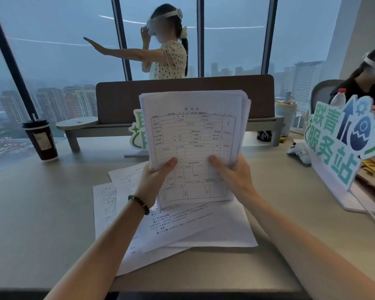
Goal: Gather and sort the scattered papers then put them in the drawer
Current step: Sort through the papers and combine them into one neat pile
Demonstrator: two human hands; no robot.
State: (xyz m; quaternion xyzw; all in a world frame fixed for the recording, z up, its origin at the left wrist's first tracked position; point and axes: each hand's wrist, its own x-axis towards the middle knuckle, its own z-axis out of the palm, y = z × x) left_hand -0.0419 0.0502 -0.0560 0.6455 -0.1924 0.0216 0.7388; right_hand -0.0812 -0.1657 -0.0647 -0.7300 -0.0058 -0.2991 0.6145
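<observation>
I am seeing both hands holding 1 stack of papers (193,146) upright above the desk (41,213); the left hand (153,180) is pinching its lower left edge, thumb on the front sheet; the right hand (233,173) is pinching the lower right edge likewise; more loose sheets (182,228) are lying fanned on the desk beneath; a dark cup (41,139) is standing far left; a green sign (342,144) is standing right.

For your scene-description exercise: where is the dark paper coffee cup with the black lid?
The dark paper coffee cup stands at the far left of the grey desk, left of the shelf riser's round end.
</observation>
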